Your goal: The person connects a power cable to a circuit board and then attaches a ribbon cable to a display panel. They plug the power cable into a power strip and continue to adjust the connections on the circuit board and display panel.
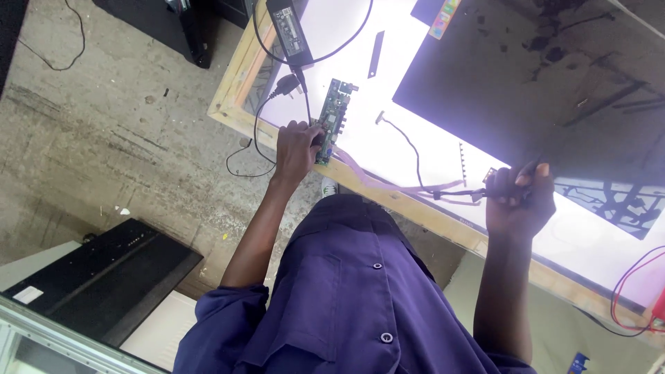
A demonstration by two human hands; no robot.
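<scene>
My left hand point(298, 149) grips the near end of a narrow green circuit board point(334, 111) that lies on a bright white lit panel point(360, 48). My right hand point(519, 197) is closed on the end of a pale flat ribbon cable point(409, 185), at a small connector with dark wires. The cable runs along the panel's near edge from the board to that hand. A thin dark wire point(409, 142) loops on the panel between my hands. I cannot tell whether a thin dark tool is also in my right hand.
A black power adapter point(291, 31) with its cord lies at the panel's far left. A large dark sheet point(499, 76) covers the panel's right part. The panel rests in a wooden frame point(232, 104). A black flat panel point(104, 277) lies on the concrete floor; red wires point(630, 284) hang at right.
</scene>
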